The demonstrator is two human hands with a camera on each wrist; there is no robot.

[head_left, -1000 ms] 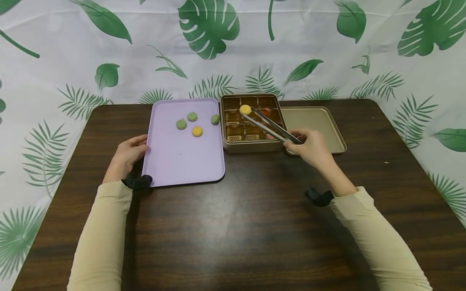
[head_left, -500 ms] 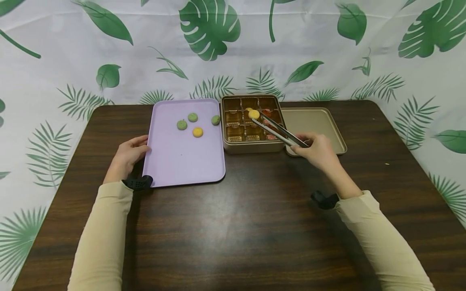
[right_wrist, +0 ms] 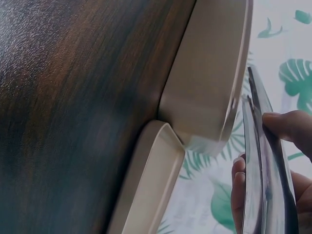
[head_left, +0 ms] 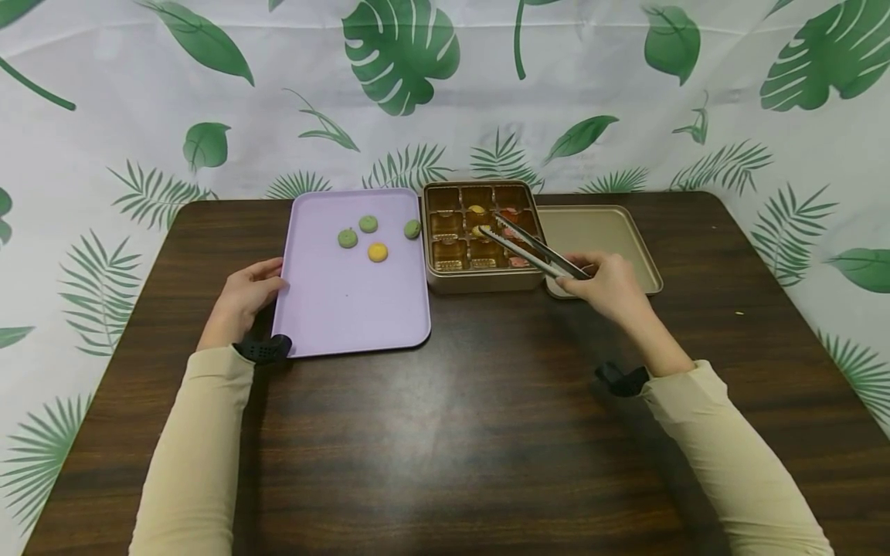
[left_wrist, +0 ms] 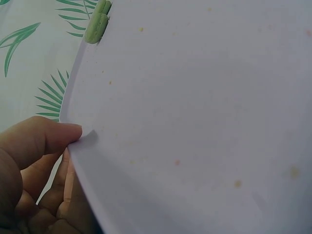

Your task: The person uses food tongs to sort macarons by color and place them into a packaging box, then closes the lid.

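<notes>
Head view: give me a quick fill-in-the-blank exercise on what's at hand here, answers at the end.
1. The left hand grips the edge of the ____ tray.
2. On the tray lie ____ green macarons.
3. The other macaron on the tray is ____.
4. The right hand holds the tongs at the box, and the lid lies to the box's ____ in the head view.

Missing words: purple; three; yellow; right.

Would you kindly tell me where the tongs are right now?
In the head view, the tongs are in the right hand, right of the tray, their tips over the open box.
</notes>
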